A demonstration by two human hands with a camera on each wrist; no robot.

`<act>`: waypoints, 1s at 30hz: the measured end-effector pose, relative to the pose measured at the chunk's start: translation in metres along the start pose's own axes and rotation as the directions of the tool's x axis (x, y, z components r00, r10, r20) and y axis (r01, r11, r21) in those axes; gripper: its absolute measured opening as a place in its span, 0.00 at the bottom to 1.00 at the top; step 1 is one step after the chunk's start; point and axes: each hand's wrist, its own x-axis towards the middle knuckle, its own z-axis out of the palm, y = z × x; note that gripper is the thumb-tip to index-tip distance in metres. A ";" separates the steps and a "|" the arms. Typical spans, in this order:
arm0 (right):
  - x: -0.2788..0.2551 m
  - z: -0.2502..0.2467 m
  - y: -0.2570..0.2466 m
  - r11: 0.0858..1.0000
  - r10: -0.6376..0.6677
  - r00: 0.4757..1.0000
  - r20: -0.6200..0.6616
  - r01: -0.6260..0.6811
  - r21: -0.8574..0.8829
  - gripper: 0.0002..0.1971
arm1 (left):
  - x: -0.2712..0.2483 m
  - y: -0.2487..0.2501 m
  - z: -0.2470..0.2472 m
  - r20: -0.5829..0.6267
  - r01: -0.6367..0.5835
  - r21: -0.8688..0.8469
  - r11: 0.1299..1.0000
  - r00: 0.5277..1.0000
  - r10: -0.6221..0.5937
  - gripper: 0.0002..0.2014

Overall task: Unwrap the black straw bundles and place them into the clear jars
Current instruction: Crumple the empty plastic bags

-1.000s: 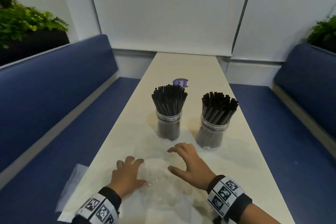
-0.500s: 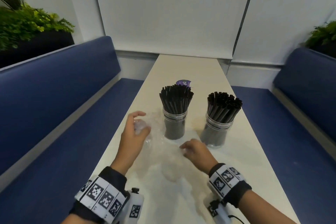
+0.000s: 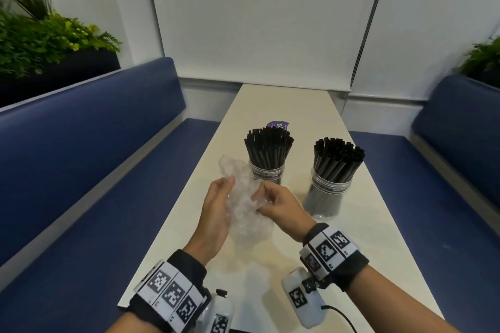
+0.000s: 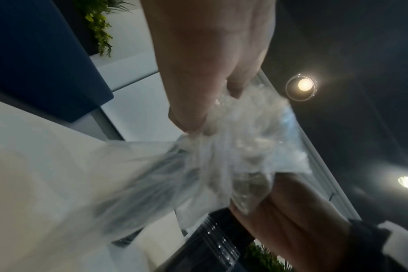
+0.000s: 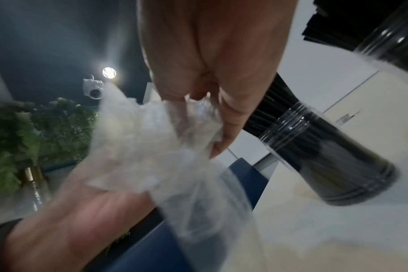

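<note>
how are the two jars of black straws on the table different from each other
The left jar stands farther from the person, partly hidden behind the crumpled clear wrap that both hands hold; the right jar stands nearer and in full view. The left jar's straws look thinner and fan out; the right jar's look thicker, with open round ends. A purple sticker lies just behind the left jar, none behind the right. Both are clear, upright and full.

Black sleeves (image 3: 189, 265), white wristbands (image 3: 170, 289) with black square markers, white wrist cameras (image 3: 303, 297)
</note>
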 end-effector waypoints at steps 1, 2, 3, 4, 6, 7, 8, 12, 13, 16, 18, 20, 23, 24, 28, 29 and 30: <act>0.001 0.002 -0.001 1.000 -0.014 0.998 -0.056 0.014 0.003 0.13 | -0.002 -0.001 -0.003 0.011 -0.008 0.007 1.000 1.000 0.008 0.19; 0.003 0.003 -0.002 0.999 -0.029 0.992 -0.123 0.032 0.016 0.13 | -0.003 -0.003 -0.007 0.009 -0.030 0.038 0.999 1.000 0.029 0.19; 0.006 0.004 -0.003 0.998 -0.038 0.978 -0.207 0.046 0.033 0.15 | -0.004 -0.006 -0.010 -0.010 -0.054 0.071 0.996 0.998 0.054 0.17; 0.008 0.004 -0.006 0.997 -0.044 0.956 -0.290 0.062 0.053 0.16 | -0.004 -0.009 -0.014 -0.048 -0.075 0.129 0.989 0.995 0.082 0.14; 0.015 0.002 -0.010 0.984 -0.033 0.906 -0.422 0.103 0.143 0.16 | -0.007 -0.016 -0.020 -0.074 -0.077 0.247 0.966 0.992 0.098 0.10; 0.018 0.003 -0.012 0.967 -0.014 0.894 -0.448 0.126 0.221 0.17 | -0.009 -0.019 -0.022 -0.056 -0.060 0.285 0.957 0.995 0.079 0.14; 0.020 0.007 -0.012 0.940 0.009 0.897 -0.441 0.143 0.310 0.20 | -0.010 -0.022 -0.022 -0.036 -0.040 0.293 0.955 0.998 0.053 0.19; 0.023 0.032 -0.012 0.840 0.109 0.937 -0.333 0.092 0.535 0.24 | -0.010 -0.018 -0.015 -0.044 0.016 0.045 0.999 0.999 -0.014 0.22; 0.024 0.036 -0.012 0.850 0.112 0.944 -0.311 0.071 0.522 0.23 | -0.008 -0.017 -0.014 -0.048 0.021 -0.037 0.999 0.999 -0.022 0.25; 0.031 0.042 -0.009 0.968 0.015 0.949 -0.315 0.065 0.243 0.20 | 0.000 -0.013 -0.017 -0.090 -0.006 -0.050 0.999 0.996 0.001 0.24; 0.032 0.044 -0.013 0.996 -0.070 0.957 -0.280 0.084 0.036 0.16 | 0.007 -0.009 -0.021 -0.131 -0.055 0.042 0.998 0.990 0.060 0.21; 0.034 0.040 -0.018 0.998 -0.064 0.970 -0.234 0.066 0.004 0.12 | 0.014 -0.002 -0.025 -0.157 -0.121 0.133 0.984 0.977 0.141 0.19; 0.032 0.037 -0.021 0.977 0.063 0.997 -0.054 -0.051 0.206 0.11 | 0.024 0.009 -0.026 -0.209 -0.190 0.243 0.951 0.947 0.243 0.16; 0.031 0.038 -0.020 0.975 0.072 0.997 0.000 -0.070 0.212 0.15 | 0.026 0.012 -0.024 -0.215 -0.203 0.278 0.939 0.940 0.266 0.16; 0.033 0.039 -0.014 0.974 0.044 0.993 -0.107 -0.019 0.224 0.19 | 0.030 0.015 -0.017 -0.150 -0.204 0.332 0.921 0.953 0.265 0.15; 0.034 0.035 -0.014 0.962 0.037 0.989 -0.144 0.004 0.272 0.15 | 0.029 0.016 -0.017 -0.113 -0.205 0.328 0.922 0.961 0.254 0.13; 0.034 0.030 -0.012 0.956 0.031 0.983 -0.181 0.024 0.292 0.13 | 0.027 0.017 -0.018 -0.066 -0.203 0.314 0.928 0.970 0.235 0.12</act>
